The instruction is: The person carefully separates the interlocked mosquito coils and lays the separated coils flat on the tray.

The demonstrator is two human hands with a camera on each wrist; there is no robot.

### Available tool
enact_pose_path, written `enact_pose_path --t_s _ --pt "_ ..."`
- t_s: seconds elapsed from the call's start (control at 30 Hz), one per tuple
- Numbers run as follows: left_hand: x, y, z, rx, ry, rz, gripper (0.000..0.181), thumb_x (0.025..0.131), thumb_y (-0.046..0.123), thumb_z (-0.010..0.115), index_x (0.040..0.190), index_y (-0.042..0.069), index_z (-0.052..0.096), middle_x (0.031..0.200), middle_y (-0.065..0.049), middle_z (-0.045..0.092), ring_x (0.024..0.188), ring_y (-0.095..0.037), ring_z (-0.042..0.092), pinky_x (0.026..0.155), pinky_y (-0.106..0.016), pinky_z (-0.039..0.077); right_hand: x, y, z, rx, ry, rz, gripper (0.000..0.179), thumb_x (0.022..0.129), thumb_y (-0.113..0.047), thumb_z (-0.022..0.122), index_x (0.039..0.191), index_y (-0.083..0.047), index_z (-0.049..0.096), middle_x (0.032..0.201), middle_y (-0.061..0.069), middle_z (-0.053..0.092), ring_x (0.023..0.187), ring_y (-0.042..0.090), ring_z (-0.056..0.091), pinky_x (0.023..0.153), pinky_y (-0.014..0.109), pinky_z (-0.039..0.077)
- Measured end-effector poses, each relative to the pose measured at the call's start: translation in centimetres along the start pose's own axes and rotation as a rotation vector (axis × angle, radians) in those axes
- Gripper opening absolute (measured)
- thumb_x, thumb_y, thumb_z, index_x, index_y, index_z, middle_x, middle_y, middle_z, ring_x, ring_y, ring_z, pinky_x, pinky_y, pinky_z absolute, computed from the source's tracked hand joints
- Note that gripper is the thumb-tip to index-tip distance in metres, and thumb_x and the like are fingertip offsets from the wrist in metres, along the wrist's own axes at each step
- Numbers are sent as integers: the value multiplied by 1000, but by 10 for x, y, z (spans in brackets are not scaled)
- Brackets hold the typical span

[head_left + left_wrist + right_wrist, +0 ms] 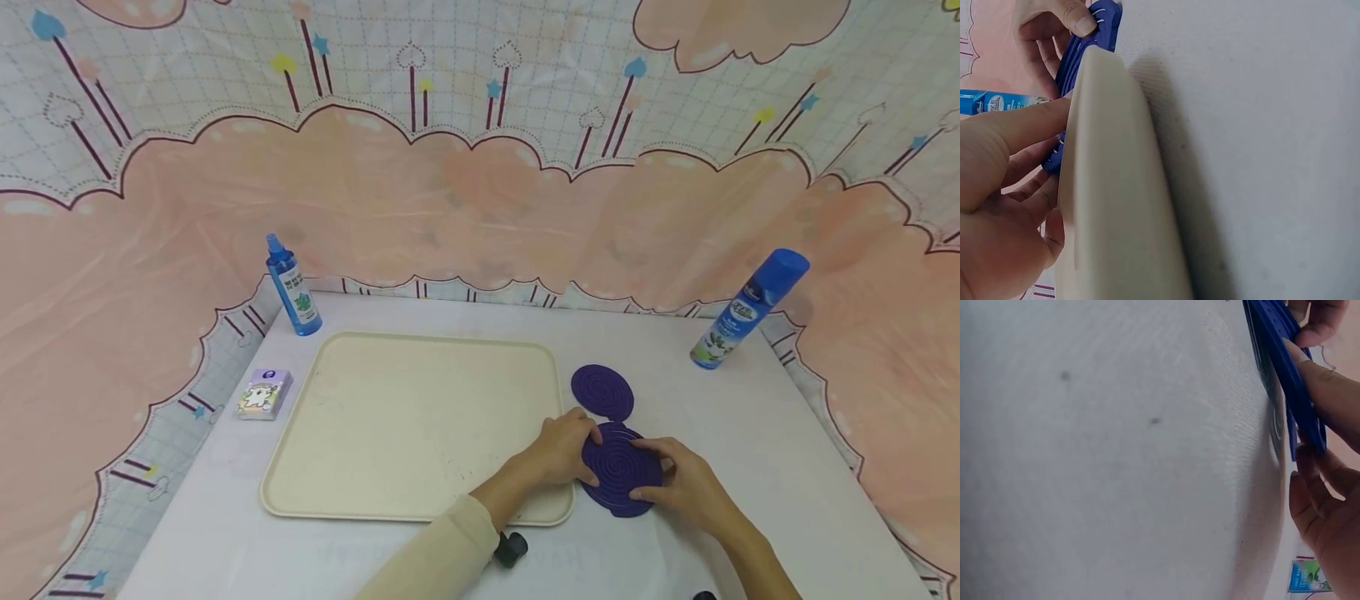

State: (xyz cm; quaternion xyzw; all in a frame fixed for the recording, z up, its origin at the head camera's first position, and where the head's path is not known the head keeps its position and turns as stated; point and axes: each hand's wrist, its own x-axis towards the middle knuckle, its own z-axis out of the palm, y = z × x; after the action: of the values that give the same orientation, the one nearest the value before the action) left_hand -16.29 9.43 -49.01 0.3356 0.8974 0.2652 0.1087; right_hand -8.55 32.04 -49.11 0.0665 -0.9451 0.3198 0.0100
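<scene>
Both hands hold a round purple trivet (621, 468) with spiral rings, just off the tray's right edge. The left hand (558, 450) grips its left side, the forearm crossing the tray's near right corner. On the opposite side, the right hand (686, 487) pinches the rim between thumb and fingers. In the right wrist view the trivet (1294, 381) is seen edge-on, with more than one blue-purple layer showing; how many is unclear. Behind it, a second purple trivet (602, 390) lies flat on the table. The left wrist view shows the held trivet (1107, 25) partly hidden behind the tray's rim.
A cream tray (420, 417) covers the middle of the white table (765, 433). Back left stand a blue spray bottle (292, 287) and a small purple pack (264, 394). A blue aerosol can (750, 308) is at the back right. A black object (512, 550) shows by the left sleeve.
</scene>
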Motion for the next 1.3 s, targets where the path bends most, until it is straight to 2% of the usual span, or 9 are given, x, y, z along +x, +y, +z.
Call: enact_pose_path --t_s 0.13,0.3,0.47,0.53,0.73,0.83,1.0,1.17,1.3 --pt "-2 -2 -2 -24 7 9 50 68 25 96 110 17 70 116 1 61 112 -13 62 88 -26 42 1 -2 -1 40 -13 -22 71 67 -22 95 129 -5 65 124 17 68 94 9 67 76 20 59" --pt "-2 -7 -5 -75 13 18 48 70 21 94 111 16 70 116 0 62 114 -15 62 101 -31 48 5 -5 -4 106 -27 -72 70 68 -17 94 130 -3 63 125 20 65 100 26 73 79 20 61" --pt "-3 -13 -17 -159 24 14 47 73 16 92 113 14 69 120 -2 63 117 -17 61 107 -27 48 15 -13 -11 103 -44 -91 70 72 -20 92 134 -6 62 128 18 63 97 14 70 77 20 60" --pt "-3 -15 -25 -187 34 14 47 73 15 92 114 13 68 119 -3 63 112 -15 61 102 -23 49 20 -18 -14 92 -44 -89 71 74 -22 91 136 -7 61 130 18 63 95 11 69 76 20 60" --pt "-6 -21 -52 -271 81 -12 49 73 11 92 116 12 67 113 -3 65 95 -9 56 83 -16 47 39 -36 -24 67 -43 -81 73 77 -23 90 140 -8 58 128 20 66 93 18 70 73 20 59" --pt "-8 -25 -66 -304 120 -17 48 73 8 91 116 10 68 114 -5 65 97 -12 59 81 -17 48 50 -46 -27 63 -47 -92 73 78 -22 89 141 -7 57 128 22 67 96 23 70 75 24 61" --pt "-11 -30 -87 -333 190 25 45 76 4 89 115 6 66 114 -9 66 97 -17 63 79 -17 52 69 -61 -33 75 -45 -108 71 82 -21 87 144 -8 55 131 23 66 102 31 71 83 35 64" --pt "-16 -34 -112 -400 256 39 41 80 0 84 115 4 64 116 -11 65 101 -21 65 79 -18 57 88 -79 -39 141 -11 -154 68 85 -18 84 145 -9 54 133 21 65 109 33 69 87 20 59" --pt "-22 -37 -135 -442 315 37 38 83 0 82 116 5 64 118 -10 65 106 -23 66 86 -24 58 105 -94 -43 208 14 -216 65 85 -14 83 144 -7 55 131 20 67 107 19 69 85 9 55"
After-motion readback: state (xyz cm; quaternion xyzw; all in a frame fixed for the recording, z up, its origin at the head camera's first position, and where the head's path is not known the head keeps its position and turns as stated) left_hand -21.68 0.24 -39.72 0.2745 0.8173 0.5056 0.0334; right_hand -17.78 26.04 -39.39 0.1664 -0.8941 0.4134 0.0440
